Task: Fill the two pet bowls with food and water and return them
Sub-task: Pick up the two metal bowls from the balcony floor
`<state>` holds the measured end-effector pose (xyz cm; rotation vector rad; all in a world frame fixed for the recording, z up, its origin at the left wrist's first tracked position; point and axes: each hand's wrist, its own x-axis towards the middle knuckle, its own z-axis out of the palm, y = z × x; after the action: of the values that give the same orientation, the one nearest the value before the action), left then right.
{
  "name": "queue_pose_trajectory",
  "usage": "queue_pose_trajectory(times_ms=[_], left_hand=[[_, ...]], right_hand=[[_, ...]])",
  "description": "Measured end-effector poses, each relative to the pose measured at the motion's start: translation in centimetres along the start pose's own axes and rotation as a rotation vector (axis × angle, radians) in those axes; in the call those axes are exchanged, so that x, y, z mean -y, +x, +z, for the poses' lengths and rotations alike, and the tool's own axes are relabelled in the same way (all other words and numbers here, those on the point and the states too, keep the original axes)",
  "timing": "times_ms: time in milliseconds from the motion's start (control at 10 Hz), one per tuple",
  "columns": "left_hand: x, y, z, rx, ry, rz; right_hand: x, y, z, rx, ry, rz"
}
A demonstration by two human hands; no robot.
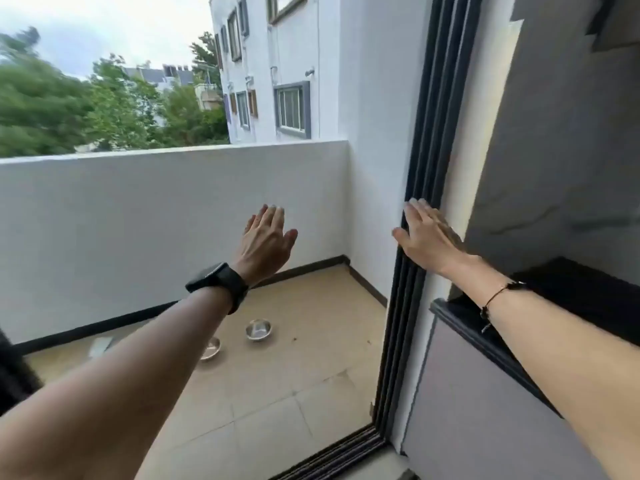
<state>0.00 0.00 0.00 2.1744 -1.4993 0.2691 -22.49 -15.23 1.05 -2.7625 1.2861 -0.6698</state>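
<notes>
Pressing flat on the door frame (420,168), right hand (427,239) spread; left hand (265,245) open, empty.

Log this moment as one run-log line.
stage: at balcony door | left hand: open, in air | right hand: flat on door frame | bowls: on balcony floor, untouched

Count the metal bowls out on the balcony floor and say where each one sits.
2. One bowl stands in the open on the tiled floor; the other bowl sits nearer and to its left, partly hidden by the left forearm. More could be hidden behind that arm.
</notes>
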Motion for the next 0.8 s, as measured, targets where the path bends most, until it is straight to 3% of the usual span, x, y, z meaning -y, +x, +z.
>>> queue_pose_trajectory(times_ms=[300,800], left_hand=[[15.6,-2.1,-0.1,0.067,0.104,-0.296],[28.4,7.8,3.8,0.144,0.205,-0.484]], right_hand=[[11.0,7.0,12.5,0.172,0.134,-0.157],[19.5,24.7,24.7,0.274,0.174,-0.355]])
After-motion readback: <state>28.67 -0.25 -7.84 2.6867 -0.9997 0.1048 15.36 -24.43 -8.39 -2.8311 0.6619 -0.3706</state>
